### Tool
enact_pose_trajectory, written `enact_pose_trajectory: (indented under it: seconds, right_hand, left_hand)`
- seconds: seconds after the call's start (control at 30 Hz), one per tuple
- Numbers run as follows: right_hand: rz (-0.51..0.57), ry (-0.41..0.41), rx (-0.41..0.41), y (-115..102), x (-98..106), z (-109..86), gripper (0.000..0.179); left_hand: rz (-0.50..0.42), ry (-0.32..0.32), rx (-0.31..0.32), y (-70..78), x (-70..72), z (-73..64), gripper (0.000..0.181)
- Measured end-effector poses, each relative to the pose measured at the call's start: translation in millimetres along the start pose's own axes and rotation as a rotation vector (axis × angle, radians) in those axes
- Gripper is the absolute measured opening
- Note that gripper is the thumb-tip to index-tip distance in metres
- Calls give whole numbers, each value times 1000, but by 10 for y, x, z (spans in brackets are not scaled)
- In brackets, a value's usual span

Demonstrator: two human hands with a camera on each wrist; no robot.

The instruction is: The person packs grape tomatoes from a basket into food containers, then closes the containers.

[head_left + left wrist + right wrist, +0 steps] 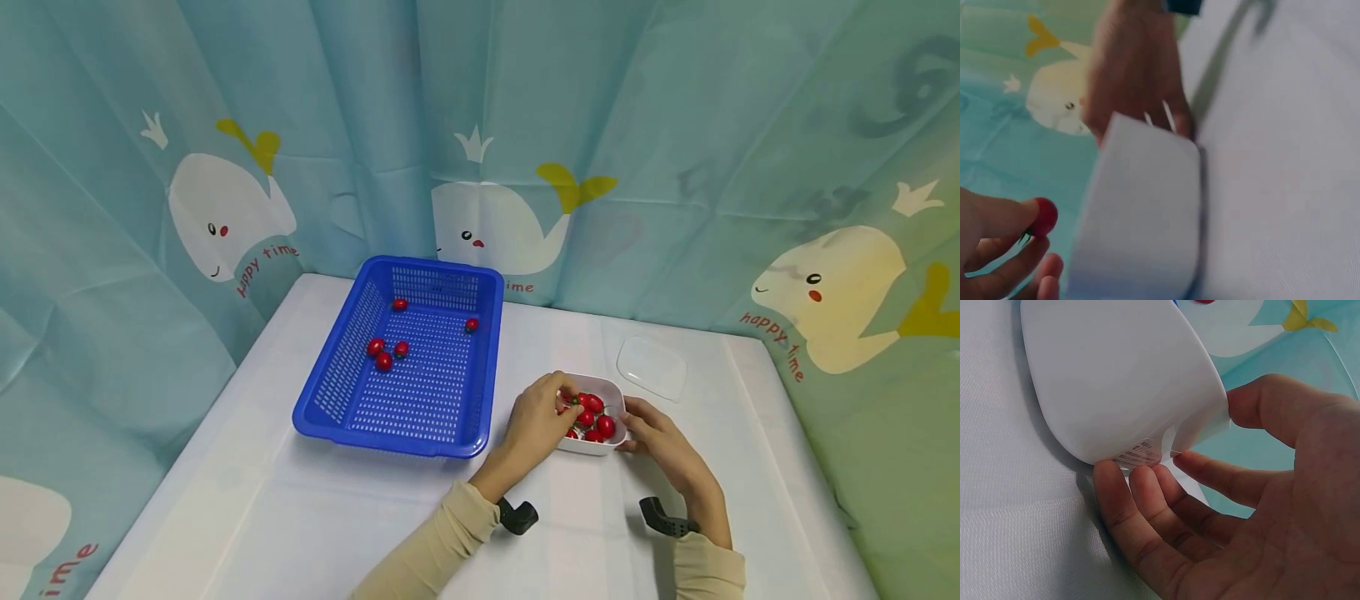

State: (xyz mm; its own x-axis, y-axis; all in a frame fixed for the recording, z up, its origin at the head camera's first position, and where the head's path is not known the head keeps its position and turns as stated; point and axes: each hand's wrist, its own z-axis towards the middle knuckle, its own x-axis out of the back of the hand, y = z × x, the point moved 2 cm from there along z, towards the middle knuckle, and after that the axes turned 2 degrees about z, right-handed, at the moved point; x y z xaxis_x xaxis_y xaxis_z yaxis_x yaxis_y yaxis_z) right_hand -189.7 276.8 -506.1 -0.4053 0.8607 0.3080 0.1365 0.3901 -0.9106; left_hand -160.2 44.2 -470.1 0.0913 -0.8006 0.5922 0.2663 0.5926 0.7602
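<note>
My left hand [538, 418] is over the left side of a small white plastic box [587, 447]. Between its thumb and fingertips it pinches a red cherry tomato [1044, 217] with a green stem, above the box rim in the left wrist view. Several more cherry tomatoes [605, 427] lie inside the box. At the box's right end, my right hand [660, 437] holds the wall, its thumb at the rim and its fingertips lower on the side near a printed label [1141, 454]. The box stands on the table.
A blue slotted basket [491, 367] stands to the left, with several cherry tomatoes [384, 361] spread on its floor. Behind the box, a clear lid [652, 367] lies flat on the white table [570, 533]. A curtain [360, 125] with whale prints hangs along the table's back.
</note>
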Motion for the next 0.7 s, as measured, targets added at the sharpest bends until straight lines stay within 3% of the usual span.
enact_pose_trajectory:
  seconds: [0.23,0.4,0.7]
  right_hand:
    - [4,-6,-2,6,1,4,59]
    - [10,0,-4,16,-1,9,57]
    - [21,-4,13,12,-4,0,56]
  left_hand:
    - [208,45,-67,-45,-71,15,18]
    - [350,25,-117,-16,-98,42,18]
    - [511,-8,-139,2,-174,103,15]
